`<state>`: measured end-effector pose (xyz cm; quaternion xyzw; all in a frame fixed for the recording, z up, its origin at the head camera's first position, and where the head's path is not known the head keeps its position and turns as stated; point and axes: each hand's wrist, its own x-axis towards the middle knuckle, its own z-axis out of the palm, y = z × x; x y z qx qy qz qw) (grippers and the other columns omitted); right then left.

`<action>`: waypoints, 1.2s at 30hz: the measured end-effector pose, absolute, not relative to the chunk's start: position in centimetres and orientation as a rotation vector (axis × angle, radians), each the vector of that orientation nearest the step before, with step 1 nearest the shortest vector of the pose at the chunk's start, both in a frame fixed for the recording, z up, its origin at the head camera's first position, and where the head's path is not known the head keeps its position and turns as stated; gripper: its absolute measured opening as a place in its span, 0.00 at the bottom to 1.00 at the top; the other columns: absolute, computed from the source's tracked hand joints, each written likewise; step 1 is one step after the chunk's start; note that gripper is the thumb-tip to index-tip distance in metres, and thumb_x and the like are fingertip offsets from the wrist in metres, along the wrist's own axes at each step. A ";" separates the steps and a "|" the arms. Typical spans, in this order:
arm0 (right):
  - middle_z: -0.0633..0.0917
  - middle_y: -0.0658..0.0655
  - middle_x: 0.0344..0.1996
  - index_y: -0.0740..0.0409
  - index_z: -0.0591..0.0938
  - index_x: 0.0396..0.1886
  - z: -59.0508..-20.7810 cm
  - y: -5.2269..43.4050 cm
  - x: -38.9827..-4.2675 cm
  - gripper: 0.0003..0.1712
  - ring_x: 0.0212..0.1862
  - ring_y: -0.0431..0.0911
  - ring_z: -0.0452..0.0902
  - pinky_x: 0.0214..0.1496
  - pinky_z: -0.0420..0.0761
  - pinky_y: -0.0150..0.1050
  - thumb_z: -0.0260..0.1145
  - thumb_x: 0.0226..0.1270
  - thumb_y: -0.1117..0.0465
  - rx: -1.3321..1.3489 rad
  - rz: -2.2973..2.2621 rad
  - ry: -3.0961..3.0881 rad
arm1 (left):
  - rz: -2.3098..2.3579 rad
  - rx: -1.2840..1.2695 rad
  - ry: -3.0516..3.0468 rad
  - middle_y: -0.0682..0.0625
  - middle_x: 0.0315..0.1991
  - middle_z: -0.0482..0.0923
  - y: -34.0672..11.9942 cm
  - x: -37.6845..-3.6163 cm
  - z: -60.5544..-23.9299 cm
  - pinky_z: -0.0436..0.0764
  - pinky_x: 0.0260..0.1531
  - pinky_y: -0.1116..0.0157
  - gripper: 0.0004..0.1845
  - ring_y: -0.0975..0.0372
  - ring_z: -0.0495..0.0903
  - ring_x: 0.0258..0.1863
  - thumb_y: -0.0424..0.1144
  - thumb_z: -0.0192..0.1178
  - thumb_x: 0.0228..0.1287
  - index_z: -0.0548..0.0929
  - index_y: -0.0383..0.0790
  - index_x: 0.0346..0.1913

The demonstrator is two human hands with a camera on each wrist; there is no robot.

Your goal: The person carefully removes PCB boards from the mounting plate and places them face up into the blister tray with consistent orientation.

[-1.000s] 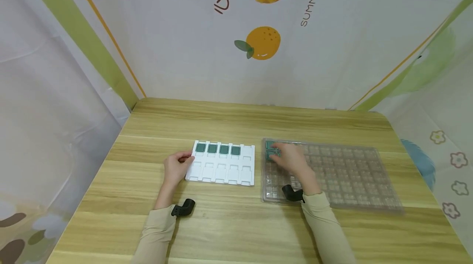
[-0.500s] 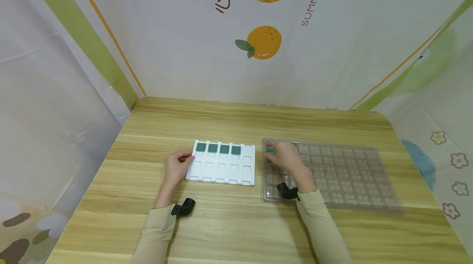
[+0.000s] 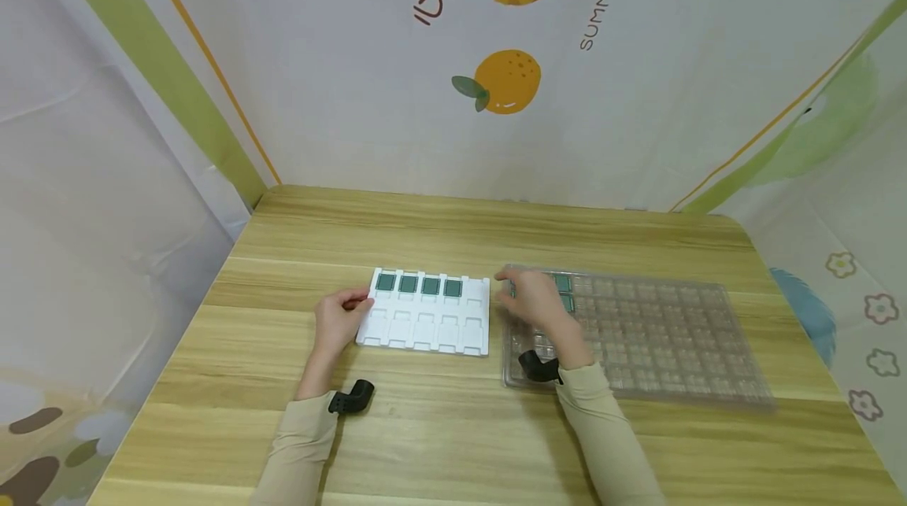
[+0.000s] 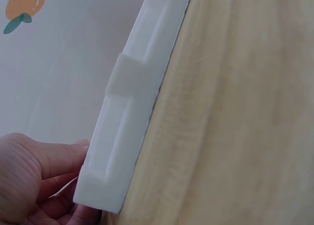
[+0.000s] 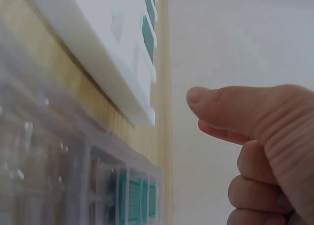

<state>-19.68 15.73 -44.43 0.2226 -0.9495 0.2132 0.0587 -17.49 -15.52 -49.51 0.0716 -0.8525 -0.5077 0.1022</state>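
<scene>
In the head view a white plastic tray (image 3: 423,333) lies on the table, with several green square chips (image 3: 431,286) along its far row. My left hand (image 3: 340,323) holds the tray's left edge; the left wrist view has the thumb (image 4: 71,156) against its end and other fingers lower down. To the right lies a clear compartmented plastic tray (image 3: 673,341), with green chips (image 3: 563,283) in its far-left pockets, some hidden under my right hand (image 3: 534,301). That hand hovers over the clear tray's left edge, thumb and forefinger extended, other fingers curled. I cannot tell whether a chip is between them.
The wooden table (image 3: 425,435) carries both trays, with a narrow strip of wood between them. A printed white curtain (image 3: 354,97) hangs behind the table's far edge. Black wrist cameras (image 3: 352,397) are strapped at both sleeves.
My right hand has moved left over the clear tray, from its chips to its left edge, uncovering two chips on its right. The left hand and white tray have stayed put.
</scene>
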 end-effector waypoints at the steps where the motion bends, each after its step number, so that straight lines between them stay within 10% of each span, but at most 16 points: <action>1: 0.75 0.50 0.15 0.62 0.83 0.44 -44.4 15.6 -19.6 0.15 0.12 0.37 0.52 0.17 0.57 0.32 0.69 0.56 0.63 0.669 0.656 -2.885 | -1.502 0.212 -2.516 0.35 0.33 0.82 -15.5 -17.5 -49.5 0.71 0.25 0.76 0.09 0.59 0.77 0.28 0.25 0.64 0.54 0.84 0.25 0.39; 9: 0.61 0.44 0.07 0.61 0.83 0.47 -44.6 14.3 -19.6 0.18 0.13 0.37 0.49 0.16 0.53 0.30 0.69 0.58 0.58 0.646 0.681 -2.952 | -1.505 0.213 -2.510 0.35 0.33 0.82 -15.6 -17.4 -49.6 0.71 0.25 0.76 0.09 0.61 0.76 0.28 0.25 0.63 0.54 0.84 0.25 0.39; 36: 0.64 0.45 0.09 0.59 0.83 0.46 -44.4 11.5 -20.2 0.17 0.15 0.37 0.53 0.17 0.53 0.29 0.69 0.59 0.56 0.734 0.566 -2.957 | -1.490 0.222 -2.524 0.35 0.33 0.82 -15.5 -17.4 -49.5 0.71 0.25 0.76 0.09 0.59 0.77 0.28 0.26 0.63 0.55 0.84 0.25 0.39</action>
